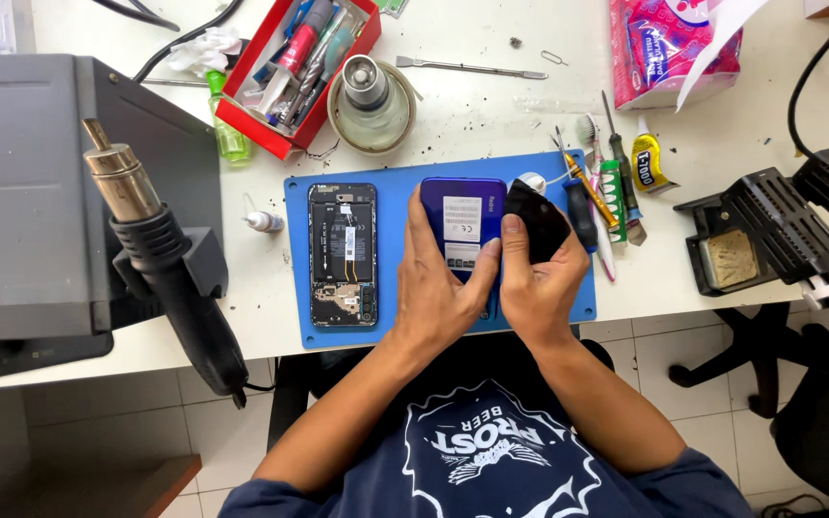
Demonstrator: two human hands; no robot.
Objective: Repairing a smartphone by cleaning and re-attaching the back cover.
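Note:
A blue phone back cover (461, 216) with white stickers lies on the blue work mat (393, 192). My left hand (438, 288) rests flat on it, fingers pressing its lower left part. My right hand (541, 283) holds a black piece (532, 223), like a thin sheet or cloth, pinched under the thumb at the cover's right edge. To the left on the mat lies an opened phone (343, 254) with its battery and boards showing.
A hot air gun (160, 245) sits in a holder on a grey station at left. A red tray of tools (299, 67), a round jar (369, 101), screwdrivers and glue tube (650, 163) lie behind the mat. A soldering stand (769, 230) is right.

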